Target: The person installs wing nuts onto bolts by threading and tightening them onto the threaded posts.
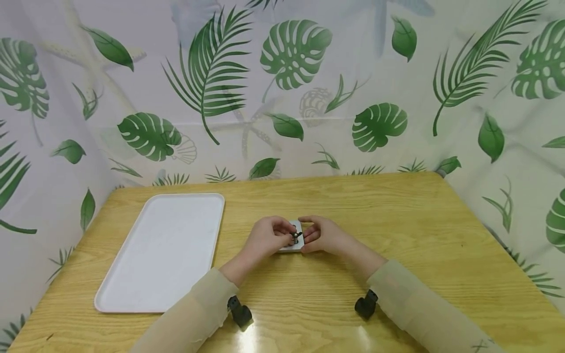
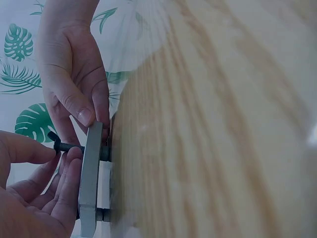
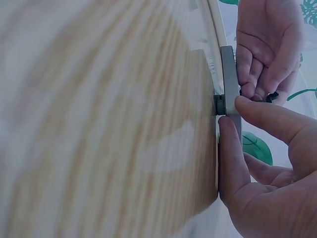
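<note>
A flat grey metal plate [image 2: 90,178] stands slightly above the wooden table on dark bolt heads [image 2: 105,153]. A threaded bolt [image 2: 70,147] sticks up through it, bearing a small black wing nut [image 2: 52,138] at its end. My left hand [image 1: 268,238] pinches the wing nut between thumb and finger, its other fingers curled close to the bolt. My right hand [image 1: 325,236] grips the plate's right edge; in the right wrist view its thumb [image 3: 255,110] lies on top and a finger [image 3: 230,148] underneath. Both hands partly cover the plate in the head view.
A white rectangular tray [image 1: 165,250] lies on the left of the wooden table [image 1: 423,235]. A leaf-patterned backdrop [image 1: 282,98] rises behind the table and along both sides. Each forearm carries a black wrist camera [image 1: 366,305].
</note>
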### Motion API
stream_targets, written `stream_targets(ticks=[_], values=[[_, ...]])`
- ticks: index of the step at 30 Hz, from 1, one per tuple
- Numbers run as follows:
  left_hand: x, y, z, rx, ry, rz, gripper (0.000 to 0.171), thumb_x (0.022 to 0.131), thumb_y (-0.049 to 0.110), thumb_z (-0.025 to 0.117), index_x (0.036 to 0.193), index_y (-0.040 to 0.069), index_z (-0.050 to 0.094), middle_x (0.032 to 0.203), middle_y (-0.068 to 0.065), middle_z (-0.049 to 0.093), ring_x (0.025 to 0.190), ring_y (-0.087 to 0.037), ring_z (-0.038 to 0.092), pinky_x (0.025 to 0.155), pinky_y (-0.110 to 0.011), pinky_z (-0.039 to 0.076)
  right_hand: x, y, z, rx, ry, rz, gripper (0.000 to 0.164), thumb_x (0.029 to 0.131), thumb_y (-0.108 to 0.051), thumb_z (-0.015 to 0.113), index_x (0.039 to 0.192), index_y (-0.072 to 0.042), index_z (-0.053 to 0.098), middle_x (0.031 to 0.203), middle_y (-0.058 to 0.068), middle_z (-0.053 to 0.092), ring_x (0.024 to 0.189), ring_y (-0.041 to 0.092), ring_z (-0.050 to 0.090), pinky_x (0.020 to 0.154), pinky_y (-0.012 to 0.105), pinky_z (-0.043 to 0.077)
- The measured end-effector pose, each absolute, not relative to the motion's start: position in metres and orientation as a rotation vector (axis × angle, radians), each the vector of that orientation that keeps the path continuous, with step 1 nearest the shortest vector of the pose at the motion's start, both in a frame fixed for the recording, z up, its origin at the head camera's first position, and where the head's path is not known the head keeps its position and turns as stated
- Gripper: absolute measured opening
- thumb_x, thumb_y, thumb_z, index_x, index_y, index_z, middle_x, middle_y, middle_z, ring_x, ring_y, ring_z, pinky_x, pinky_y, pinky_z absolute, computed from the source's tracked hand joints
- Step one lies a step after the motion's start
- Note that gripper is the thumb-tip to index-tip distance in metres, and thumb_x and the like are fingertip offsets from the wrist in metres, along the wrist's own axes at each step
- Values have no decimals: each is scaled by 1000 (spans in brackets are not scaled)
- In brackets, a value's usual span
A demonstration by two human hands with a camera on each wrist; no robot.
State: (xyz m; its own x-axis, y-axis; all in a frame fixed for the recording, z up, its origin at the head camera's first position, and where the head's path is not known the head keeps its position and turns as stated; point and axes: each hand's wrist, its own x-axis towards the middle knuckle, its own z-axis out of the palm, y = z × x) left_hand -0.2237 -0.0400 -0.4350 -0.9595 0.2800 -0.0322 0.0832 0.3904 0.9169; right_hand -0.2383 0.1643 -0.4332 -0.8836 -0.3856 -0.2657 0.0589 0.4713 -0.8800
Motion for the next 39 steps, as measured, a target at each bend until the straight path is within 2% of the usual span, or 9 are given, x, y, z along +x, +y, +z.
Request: stream_targets(ticks=[9,18,24,28,39], values=[[-226,-38,-437,302,2403,1698,10,101,-1,66,108,-4,72,95,-19,77,76,-13,74,72,-28,64,-239,164,-435,-245,2289,-1396,83,89,6,80,161,2,38,122,21,65,100,17,68,82,26,60],[-225,-38,-437,308,2443,1669,13,98,2,65,107,0,74,92,-14,76,73,-12,71,70,-27,61,-240,163,-436,-264,2302,-1387,82,90,5,80,160,4,39,123,23,66,100,18,70,83,26,61],[-224,-39,-437,346,2485,1613,16,96,15,77,107,3,76,95,-12,77,76,-10,69,69,-23,57,-239,165,-437,-273,2292,-1393,82,91,4,80,161,3,38,125,23,65,105,21,70,86,29,61],[-224,-39,-436,363,2502,1579,20,93,15,83,108,4,76,98,-11,77,78,-11,68,71,-23,57,-239,165,-436,-293,2300,-1391,81,90,5,80,160,4,38,123,23,65,104,20,70,86,28,61],[-224,-41,-438,371,2452,1623,13,99,7,73,109,2,80,102,-13,79,85,-12,73,76,-24,59,-240,165,-435,-295,2299,-1398,82,89,7,80,160,4,38,122,22,66,101,18,69,84,26,59]])
